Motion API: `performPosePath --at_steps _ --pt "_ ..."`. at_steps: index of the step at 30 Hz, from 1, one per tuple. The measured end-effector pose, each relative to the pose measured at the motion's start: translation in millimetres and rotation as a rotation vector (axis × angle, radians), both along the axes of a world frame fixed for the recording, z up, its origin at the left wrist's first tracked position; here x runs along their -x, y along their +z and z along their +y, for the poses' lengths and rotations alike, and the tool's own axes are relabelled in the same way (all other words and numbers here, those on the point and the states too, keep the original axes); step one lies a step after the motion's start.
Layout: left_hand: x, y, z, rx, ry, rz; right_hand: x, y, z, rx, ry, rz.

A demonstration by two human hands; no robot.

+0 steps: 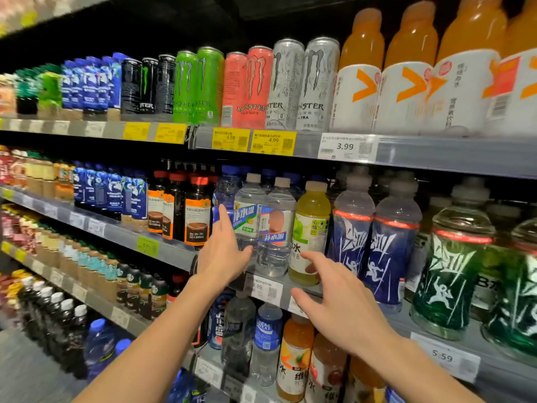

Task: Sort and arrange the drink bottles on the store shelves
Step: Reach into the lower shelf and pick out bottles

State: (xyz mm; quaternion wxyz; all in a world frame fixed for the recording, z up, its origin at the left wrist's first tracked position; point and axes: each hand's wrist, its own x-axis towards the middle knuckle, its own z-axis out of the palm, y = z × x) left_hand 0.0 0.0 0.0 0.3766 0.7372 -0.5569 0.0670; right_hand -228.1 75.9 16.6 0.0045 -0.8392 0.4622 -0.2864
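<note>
Both my hands reach toward the middle shelf [290, 283]. My left hand [222, 251] is open, fingers straight, its index finger pointing up beside a clear water bottle with a green-white label [248, 219]; its thumb lies near that bottle's lower part. A second clear bottle with a blue label [274, 228] stands to the right, then a yellow-green drink bottle [311, 228]. My right hand [340, 303] is open with spread fingers, just below and in front of the yellow-green bottle, holding nothing.
Dark blue sport bottles [389, 242] and green ones [453, 271] stand to the right. Dark bottles with orange labels [197, 213] are to the left. Cans [252, 85] and orange bottles [360, 74] fill the upper shelf. More bottles [267, 341] stand on the lower shelf.
</note>
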Motion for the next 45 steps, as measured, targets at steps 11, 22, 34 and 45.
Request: performPosePath --at_steps 11,22,34,45 --pt "-13 -5 -25 0.152 -0.091 0.159 7 -12 -10 -0.034 0.015 0.015" --pt "-4 0 -21 0.293 -0.121 0.309 11 -14 -9 -0.051 0.011 0.029" --pt "4 2 21 0.640 -0.065 0.505 8 -8 -9 -0.091 0.073 -0.192" --pt "95 -4 104 0.527 -0.276 0.438 10 17 12 -0.102 0.208 -0.601"
